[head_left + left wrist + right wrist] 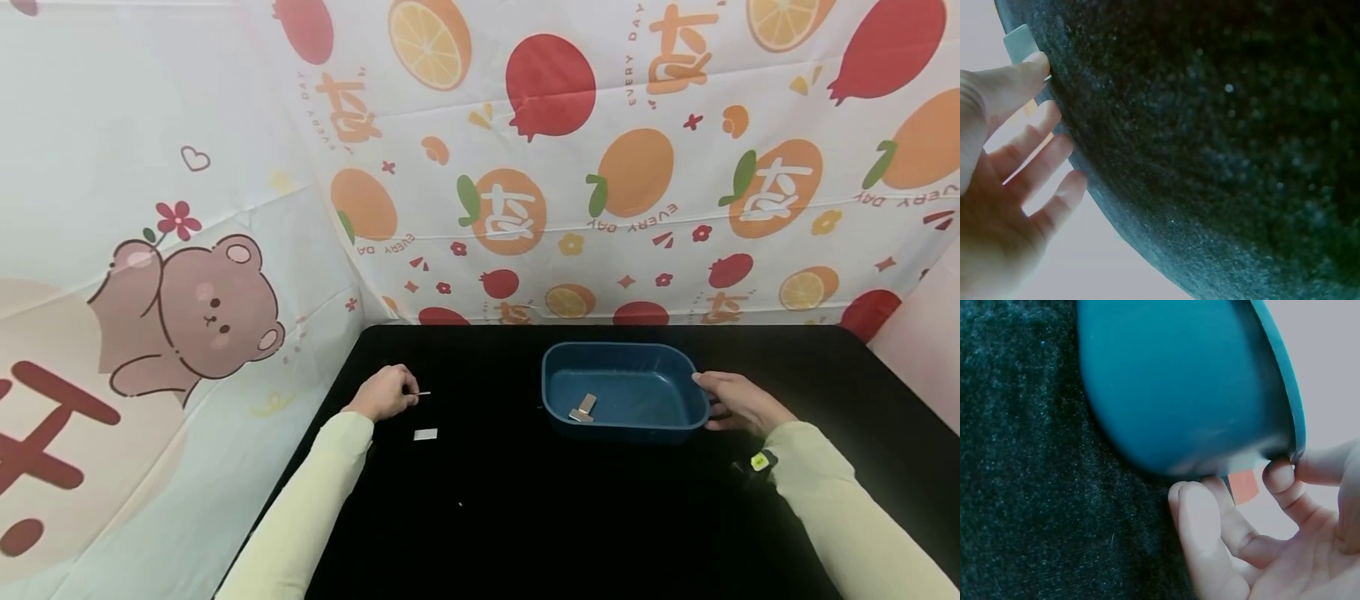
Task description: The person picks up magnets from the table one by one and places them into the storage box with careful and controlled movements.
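In the head view my left hand [386, 392] is above the table's left side. Its thumb and forefinger pinch a small flat rectangular piece [1021, 42], pale in the left wrist view and edge-on in the head view; the other fingers are spread apart. Nearer to me, a small white rectangular piece [425, 434] lies on the table. At the right, my right hand [738, 400] grips the end of a blue plastic basin [626, 427], thumb at the rim and fingers against the outer wall. Small metallic-looking flat pieces [583, 408] lie in the basin's near left corner.
A black cloth-like surface covers the table [480, 517]. A fruit-print curtain [465, 167] hangs along its back edge, and a bear-print curtain [217, 308] hangs at the left. A tiny pale speck [461, 503] shows on the black surface.
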Motion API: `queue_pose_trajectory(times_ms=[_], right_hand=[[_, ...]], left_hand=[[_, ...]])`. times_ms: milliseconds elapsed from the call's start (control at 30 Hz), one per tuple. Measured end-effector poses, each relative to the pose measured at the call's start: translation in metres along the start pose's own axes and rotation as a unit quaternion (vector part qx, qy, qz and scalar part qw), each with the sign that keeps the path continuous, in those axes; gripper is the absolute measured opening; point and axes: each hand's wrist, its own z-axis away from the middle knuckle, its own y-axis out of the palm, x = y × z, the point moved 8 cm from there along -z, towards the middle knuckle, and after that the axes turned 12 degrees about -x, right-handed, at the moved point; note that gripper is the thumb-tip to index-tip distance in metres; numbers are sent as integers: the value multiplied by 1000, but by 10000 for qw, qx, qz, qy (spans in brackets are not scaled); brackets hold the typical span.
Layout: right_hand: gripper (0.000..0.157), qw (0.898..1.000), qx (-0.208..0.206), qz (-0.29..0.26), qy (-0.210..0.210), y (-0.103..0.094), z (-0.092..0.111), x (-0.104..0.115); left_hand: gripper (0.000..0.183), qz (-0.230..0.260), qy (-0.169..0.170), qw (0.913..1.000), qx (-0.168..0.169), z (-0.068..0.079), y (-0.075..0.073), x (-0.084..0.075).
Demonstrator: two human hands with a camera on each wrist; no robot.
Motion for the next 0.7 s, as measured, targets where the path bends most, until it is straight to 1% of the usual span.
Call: queue_pose_trajectory(times_ms=[300,500,567,700], right_hand=[[56,9999,69,87,104,1,0,-2],[53,9997,148,171,55,1,0,1],[54,9996,187,202,37,1,-1,2],[56,9996,218,202,5,0,-1,3]], left_hand=[[7,-191,14,9998,-51,3,-2,0],[7,-16,-55,9999,-139,4,-11,3],[7,72,-9,9997,-231,4,-16,2],[7,116,221,9992,-327,2,-19,-2]])
